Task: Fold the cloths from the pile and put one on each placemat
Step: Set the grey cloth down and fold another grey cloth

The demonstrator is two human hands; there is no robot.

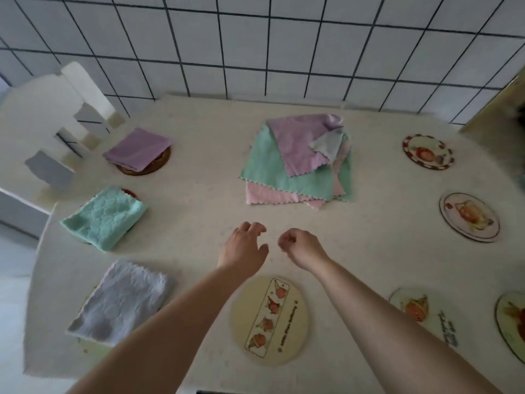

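A pile of cloths [295,163] lies at the table's middle back: purple on top, green below, pink at the bottom, a pale blue corner at the right. Three folded cloths rest on placemats along the left: purple [137,149], green [103,217] and pale lilac [122,302]. A bare oval placemat [270,319] lies just below my hands. My left hand [244,248] hovers over the table in front of the pile, empty, fingers spread. My right hand [302,245] is beside it, fingers curled in, holding nothing.
Round bare placemats sit on the right: one at the back [427,152], one mid-right [468,217], two at the near right [412,308] [514,319]. A white chair [56,118] stands at the table's far-left corner. A tiled wall rises behind the table.
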